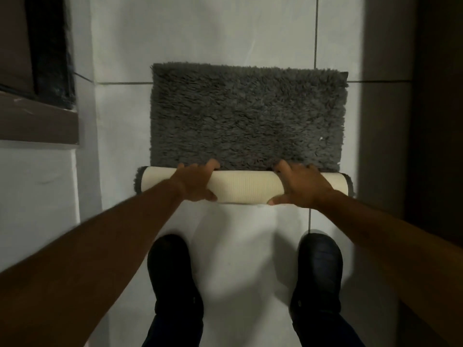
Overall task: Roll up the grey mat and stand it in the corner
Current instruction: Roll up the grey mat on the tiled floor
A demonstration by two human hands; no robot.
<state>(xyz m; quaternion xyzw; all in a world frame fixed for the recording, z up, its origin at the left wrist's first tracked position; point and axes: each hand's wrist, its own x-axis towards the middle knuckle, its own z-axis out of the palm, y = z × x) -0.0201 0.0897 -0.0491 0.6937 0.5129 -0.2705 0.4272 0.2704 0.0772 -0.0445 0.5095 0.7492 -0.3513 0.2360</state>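
Dim overall; brightest patch lay on floor tiles (240, 33) beyond the fingers. Frame edges fell dark, forearms stretched and softly blurred.

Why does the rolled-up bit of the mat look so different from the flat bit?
The rolled part shows the mat's smooth, cream underside; the flat part shows its shaggy dark grey top. The rolled part is a tube nearest the person's shoes; the flat part lies spread on the white floor tiles beyond it. The left hand and right hand grip only the rolled part. Both are the same mat.
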